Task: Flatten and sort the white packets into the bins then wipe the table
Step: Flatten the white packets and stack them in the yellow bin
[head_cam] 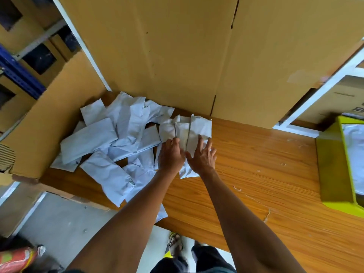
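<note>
Flattening under way: both hands press one white packet on the wooden table [256, 164].

The left hand [171, 154] and the right hand [201, 157] lie side by side on the creased packet [194, 131], right fingers spread flat, left fingers lightly bent on its fold; neither pinches anything. This packet lies at the right edge of the loose pile of packets [110, 138], which holds perhaps a dozen, overlapping too much for a sure count. One yellow-green bin [332, 174] stands well right of the pile, white contents showing inside; no other bin or cloth is visible. Next, judging by the task, the smoothed packet must be lifted and carried across to that bin.
</note>
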{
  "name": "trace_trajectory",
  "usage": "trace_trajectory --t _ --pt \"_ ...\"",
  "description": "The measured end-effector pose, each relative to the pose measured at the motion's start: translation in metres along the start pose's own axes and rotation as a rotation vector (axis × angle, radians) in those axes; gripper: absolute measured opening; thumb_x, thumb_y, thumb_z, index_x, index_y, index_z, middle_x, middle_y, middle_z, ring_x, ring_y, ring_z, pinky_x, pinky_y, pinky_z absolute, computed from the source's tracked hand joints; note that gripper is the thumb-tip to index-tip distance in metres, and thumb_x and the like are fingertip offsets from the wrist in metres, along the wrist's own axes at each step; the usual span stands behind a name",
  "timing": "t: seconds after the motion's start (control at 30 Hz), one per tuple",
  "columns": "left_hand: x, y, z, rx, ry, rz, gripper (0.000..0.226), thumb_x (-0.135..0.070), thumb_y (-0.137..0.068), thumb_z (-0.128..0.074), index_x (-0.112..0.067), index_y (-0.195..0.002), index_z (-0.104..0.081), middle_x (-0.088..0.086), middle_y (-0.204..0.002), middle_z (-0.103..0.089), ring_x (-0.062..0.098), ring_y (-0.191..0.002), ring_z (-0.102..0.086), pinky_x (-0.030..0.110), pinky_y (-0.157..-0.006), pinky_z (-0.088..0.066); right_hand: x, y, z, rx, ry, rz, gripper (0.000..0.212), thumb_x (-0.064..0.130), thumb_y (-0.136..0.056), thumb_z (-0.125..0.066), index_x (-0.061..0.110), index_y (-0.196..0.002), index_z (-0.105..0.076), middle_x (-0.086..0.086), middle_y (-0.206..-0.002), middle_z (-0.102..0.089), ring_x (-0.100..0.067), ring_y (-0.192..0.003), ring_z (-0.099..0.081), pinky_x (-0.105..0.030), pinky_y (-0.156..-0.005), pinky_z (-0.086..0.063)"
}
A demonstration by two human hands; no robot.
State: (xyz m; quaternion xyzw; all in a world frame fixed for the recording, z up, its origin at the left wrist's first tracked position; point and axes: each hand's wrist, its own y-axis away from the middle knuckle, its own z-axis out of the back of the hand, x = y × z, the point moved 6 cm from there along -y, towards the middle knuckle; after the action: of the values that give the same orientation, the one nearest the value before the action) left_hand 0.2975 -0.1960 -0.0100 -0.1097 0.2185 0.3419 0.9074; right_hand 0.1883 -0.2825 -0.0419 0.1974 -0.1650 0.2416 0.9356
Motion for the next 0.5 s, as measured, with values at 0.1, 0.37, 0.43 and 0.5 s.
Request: trace_trajectory --t 0.1,0.37,0.43,0.5 --pt "0.0 -0.009 -0.007 -0.014 -0.041 -0.018 0.034 -0.022 -0.097 -0.063 -0.009 -0.128 -0.059 0.017 -0.112 -0.068 0.037 -0.106 -0.063 0.047 -0.082 -0.055 -0.005 -0.001 0.001 -0.03 0.055 -0.007 0.085 0.054 -0.098 -0.052 0.026 -0.164 -0.005 -0.019 -0.169 0.001 -0.046 -0.138 -0.03 -0.052 -0.109 -0.035" --pt "-0.016 -0.017 -0.027 0.112 -0.209 -0.121 0.035 -0.028 -0.097 -0.067 -0.015 -0.13 -0.062 0.01 -0.116 -0.071 0.034 -0.112 -0.06 0.046 -0.089 -0.049 -0.054 0.007 0.024 -0.114 0.159 -0.193 0.067 0.046 -0.097 -0.047 0.023 -0.155 -0.025 -0.018 -0.168 -0.007 -0.044 -0.133 -0.034 -0.049 -0.103 -0.037" --pt "-0.022 -0.018 -0.034 0.104 -0.215 -0.125 0.039 -0.039 -0.099 -0.063 -0.015 -0.13 -0.062 0.01 -0.116 -0.071 0.035 -0.112 -0.061 0.047 -0.09 -0.048 -0.061 0.008 0.029 -0.126 0.18 -0.202 0.065 0.049 -0.098 -0.046 0.02 -0.153 -0.026 -0.019 -0.168 -0.009 -0.045 -0.132 -0.035 -0.049 -0.103 -0.038" --pt "-0.033 -0.019 -0.044 0.094 -0.212 -0.17 0.052 -0.045 -0.099 -0.062 -0.015 -0.141 -0.057 0.01 -0.128 -0.067 0.035 -0.119 -0.059 0.048 -0.093 -0.048 -0.065 0.007 0.032 -0.125 0.208 -0.207 0.066 0.054 -0.1 -0.044 0.019 -0.153 -0.026 -0.019 -0.168 -0.009 -0.046 -0.134 -0.035 -0.05 -0.104 -0.039"
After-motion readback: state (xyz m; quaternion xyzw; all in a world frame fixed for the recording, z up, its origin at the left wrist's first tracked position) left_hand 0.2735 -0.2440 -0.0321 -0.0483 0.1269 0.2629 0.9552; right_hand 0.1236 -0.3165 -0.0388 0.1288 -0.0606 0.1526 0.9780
